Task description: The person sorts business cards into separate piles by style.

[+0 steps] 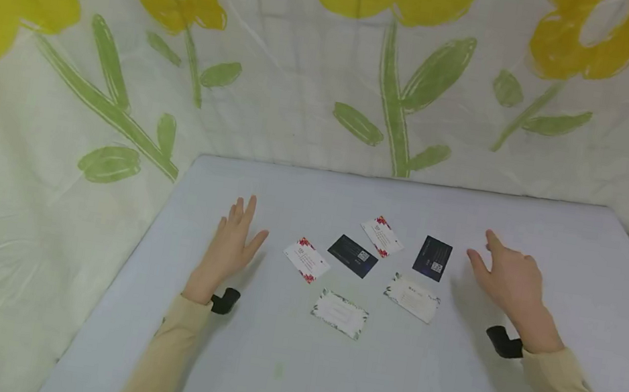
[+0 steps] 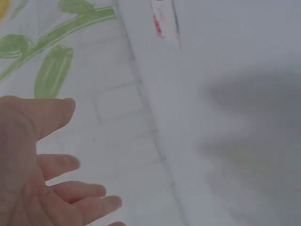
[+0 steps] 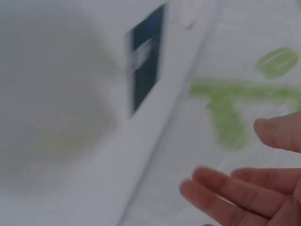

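Observation:
Several business cards lie spread over the middle of the table. Two are white with red flowers, the left one (image 1: 307,260) and the upper one (image 1: 382,236). Two are dark with a QR code, a middle card (image 1: 352,256) and a right card (image 1: 432,258). Two pale cards with leafy borders, a lower one (image 1: 340,314) and a right one (image 1: 412,297), lie nearer the front. My left hand (image 1: 228,244) hovers left of the cards, fingers extended and holding nothing. To their right my right hand (image 1: 512,280) hovers with nothing in it, its fingers loosely extended.
A pale table (image 1: 383,389) fills the lower middle of the head view. Behind it and at the sides hangs a white cloth (image 1: 282,83) printed with yellow flowers and green leaves. Black straps sit at the left wrist (image 1: 225,301) and right wrist (image 1: 505,343).

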{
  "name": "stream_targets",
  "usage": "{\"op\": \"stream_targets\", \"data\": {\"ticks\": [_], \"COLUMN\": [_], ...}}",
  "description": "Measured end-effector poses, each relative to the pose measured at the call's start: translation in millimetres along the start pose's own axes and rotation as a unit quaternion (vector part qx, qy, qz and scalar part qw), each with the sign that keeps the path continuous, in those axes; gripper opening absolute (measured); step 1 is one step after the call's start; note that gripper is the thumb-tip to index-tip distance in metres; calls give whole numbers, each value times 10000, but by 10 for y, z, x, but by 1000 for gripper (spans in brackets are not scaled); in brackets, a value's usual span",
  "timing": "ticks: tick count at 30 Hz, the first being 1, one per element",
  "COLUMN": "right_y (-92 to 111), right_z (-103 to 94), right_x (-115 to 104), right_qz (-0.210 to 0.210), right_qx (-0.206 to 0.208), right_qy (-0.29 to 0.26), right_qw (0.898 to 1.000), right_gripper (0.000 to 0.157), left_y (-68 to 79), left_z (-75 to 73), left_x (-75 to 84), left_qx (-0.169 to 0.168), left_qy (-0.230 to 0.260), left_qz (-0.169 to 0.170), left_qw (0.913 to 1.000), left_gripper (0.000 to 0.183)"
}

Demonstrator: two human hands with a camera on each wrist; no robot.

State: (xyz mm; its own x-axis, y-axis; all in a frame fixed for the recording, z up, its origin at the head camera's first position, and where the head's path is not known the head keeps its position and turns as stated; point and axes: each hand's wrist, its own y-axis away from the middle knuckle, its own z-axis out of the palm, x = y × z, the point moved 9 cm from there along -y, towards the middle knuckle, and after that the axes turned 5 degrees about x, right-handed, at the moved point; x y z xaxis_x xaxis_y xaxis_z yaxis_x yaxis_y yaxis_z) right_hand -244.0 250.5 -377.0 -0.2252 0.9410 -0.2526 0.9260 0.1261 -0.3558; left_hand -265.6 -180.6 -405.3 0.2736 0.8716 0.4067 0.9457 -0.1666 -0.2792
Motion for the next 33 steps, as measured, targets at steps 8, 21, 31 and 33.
{"op": "stream_targets", "data": {"ticks": [8, 21, 31, 33], "right_y": [-300, -191, -225, -230], "right_z": [178, 1373, 1565, 1584], "right_x": [-1091, -2143, -2270, -2270], "right_qz": [-758, -979, -785, -727], "right_qx": [-347, -2102, -1674, -1677], "right_qy": [-1098, -825, -185, -180], "right_qw": [9905, 9692, 9826, 9830], "right_gripper": [23, 47, 62, 63], "left_y": [-147, -159, -74, -79], "left_z": [68, 624, 767, 765], "left_x": [379, 549, 574, 570], "left_qx": [-512, -1945, -1897, -1865], "left_qy": [1098, 1194, 555, 537], "left_qz": [530, 1643, 2032, 2043], "left_qw": [9912, 9596, 9590, 9595], "left_gripper": [32, 46, 52, 51]}}
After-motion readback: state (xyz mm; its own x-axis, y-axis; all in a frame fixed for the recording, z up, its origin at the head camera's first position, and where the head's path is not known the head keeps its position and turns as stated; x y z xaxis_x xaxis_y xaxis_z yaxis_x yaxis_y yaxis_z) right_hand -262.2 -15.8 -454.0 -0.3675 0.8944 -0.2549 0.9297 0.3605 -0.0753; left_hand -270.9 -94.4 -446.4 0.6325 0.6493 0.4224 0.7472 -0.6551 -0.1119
